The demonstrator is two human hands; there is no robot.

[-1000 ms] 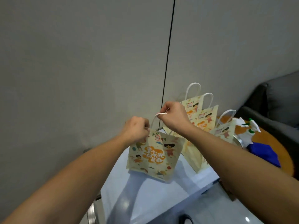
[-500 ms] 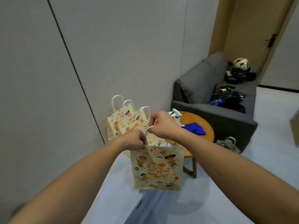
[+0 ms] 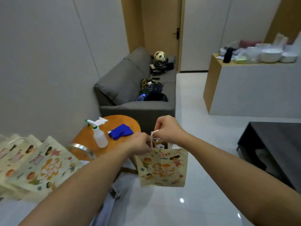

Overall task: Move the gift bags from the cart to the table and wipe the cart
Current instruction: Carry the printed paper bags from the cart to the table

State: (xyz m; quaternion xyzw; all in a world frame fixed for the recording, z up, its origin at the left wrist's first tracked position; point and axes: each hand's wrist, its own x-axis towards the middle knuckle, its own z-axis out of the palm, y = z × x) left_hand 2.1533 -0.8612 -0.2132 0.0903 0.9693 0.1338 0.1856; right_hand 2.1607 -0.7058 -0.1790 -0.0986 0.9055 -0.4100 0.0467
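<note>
A cream gift bag (image 3: 162, 168) with cartoon children printed on it hangs in the air over the floor. My left hand (image 3: 140, 144) grips one of its white handles and my right hand (image 3: 167, 129) grips the other, holding the top apart. Several more gift bags (image 3: 37, 168) of the same print stand on the cart (image 3: 81, 148) at the lower left; only the cart's metal rail and a pale strip of its top show. A dark low table (image 3: 273, 144) stands at the right.
A round wooden side table (image 3: 123, 121) beside the cart carries a white spray bottle (image 3: 98, 136) and a folded blue cloth (image 3: 120, 132). Behind it stands a grey sofa (image 3: 130, 88) with helmets and bags. A counter (image 3: 254, 85) with dishes is at the far right.
The view has swung to the right, away from the wall. Both hands have carried the gift bag off the cart and out over the floor, and the other bags now lie at the lower left.
</note>
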